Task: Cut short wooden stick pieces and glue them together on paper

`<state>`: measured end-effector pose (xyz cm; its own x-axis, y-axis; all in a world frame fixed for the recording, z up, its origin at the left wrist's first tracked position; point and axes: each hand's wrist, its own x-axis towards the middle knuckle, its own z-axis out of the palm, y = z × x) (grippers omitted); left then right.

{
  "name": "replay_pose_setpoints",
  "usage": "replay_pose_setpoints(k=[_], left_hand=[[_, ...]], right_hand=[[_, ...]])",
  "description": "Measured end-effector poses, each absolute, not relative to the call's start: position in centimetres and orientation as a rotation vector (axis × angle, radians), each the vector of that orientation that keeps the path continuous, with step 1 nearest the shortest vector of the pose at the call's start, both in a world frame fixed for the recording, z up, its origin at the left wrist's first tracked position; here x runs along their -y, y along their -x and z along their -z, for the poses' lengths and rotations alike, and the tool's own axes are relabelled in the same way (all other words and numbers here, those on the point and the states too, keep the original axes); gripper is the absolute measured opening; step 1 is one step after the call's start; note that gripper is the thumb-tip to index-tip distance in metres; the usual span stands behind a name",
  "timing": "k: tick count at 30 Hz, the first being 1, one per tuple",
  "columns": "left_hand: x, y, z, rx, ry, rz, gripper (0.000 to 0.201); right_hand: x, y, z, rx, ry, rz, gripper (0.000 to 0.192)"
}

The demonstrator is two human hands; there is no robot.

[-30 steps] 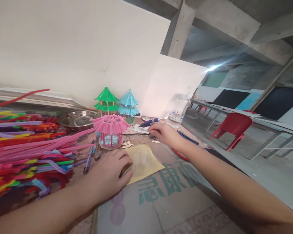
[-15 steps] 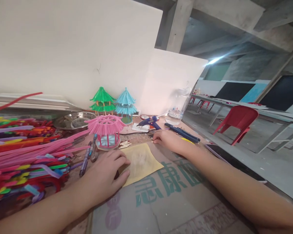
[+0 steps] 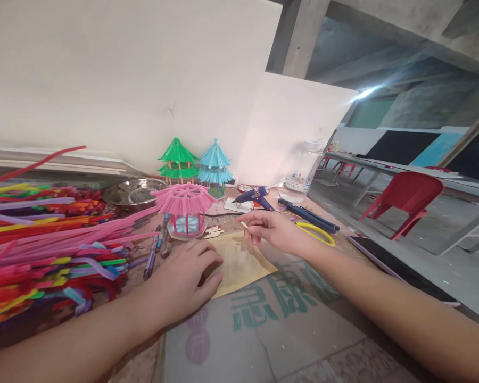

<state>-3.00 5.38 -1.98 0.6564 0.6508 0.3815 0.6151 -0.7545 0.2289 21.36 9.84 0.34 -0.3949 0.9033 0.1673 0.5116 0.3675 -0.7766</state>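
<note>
The right hand pinches a small wooden stick in a closed grip — best kept light — while the left hand, flat and empty, pins the yellow sheet.

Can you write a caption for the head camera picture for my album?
Left hand flat on yellow paper, right hand pinching a small stick.

Open tabletop lay near the person, printed cardboard with nothing standing on it. To the left, a heap of coloured pipe cleaners blocked that side. Ahead stood a pink pavilion model, with green and blue ones behind against the wall. A glue gun and a yellow loop cluttered the far right.
</note>
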Motion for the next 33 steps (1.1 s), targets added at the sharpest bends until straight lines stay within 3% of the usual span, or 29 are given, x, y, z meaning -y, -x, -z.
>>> replay_pose_setpoints(k=[2, 5, 12, 16, 22, 26, 30, 33], left_hand=[[-5.3, 2.9, 1.8, -1.059, -2.794, -0.669, 0.022], [-5.3, 2.9, 1.6, -1.006, -2.796, -0.640, 0.023], [-5.2, 3.0, 1.7, -1.023, -2.796, -0.654, 0.019], [-5.1, 2.9, 1.6, -1.010, -2.775, -0.624, 0.019], [-5.1, 2.8, 1.5, -1.123, -2.750, -0.524, 0.031], [-5.3, 2.7, 1.8, -1.183, -2.781, -0.506, 0.043], [-5.4, 2.7, 2.1, -1.189, -2.793, -0.503, 0.042], [-5.5, 2.7, 2.1, -1.179, -2.800, -0.531, 0.042]], right_hand=[[-8.8, -20.6, -0.6, 1.809, 1.042, -1.264, 0.009], [-7.4, -19.8, -1.0, 1.500, 0.905, -1.661, 0.021], [-6.0, -18.9, -1.2, 1.391, 0.789, -1.899, 0.028], [-6.5, -18.9, -0.4, 1.573, 0.804, -1.622, 0.030], [-7.1, -19.0, 0.6, 1.897, 1.031, -1.200, 0.006], [-6.1, -18.4, 0.7, 2.181, 1.058, -0.808, 0.013], [-5.3, -17.9, 0.8, 2.375, 1.049, -0.615, 0.014], [-5.1, -18.1, 0.8, 2.515, 0.988, -0.290, 0.014]])
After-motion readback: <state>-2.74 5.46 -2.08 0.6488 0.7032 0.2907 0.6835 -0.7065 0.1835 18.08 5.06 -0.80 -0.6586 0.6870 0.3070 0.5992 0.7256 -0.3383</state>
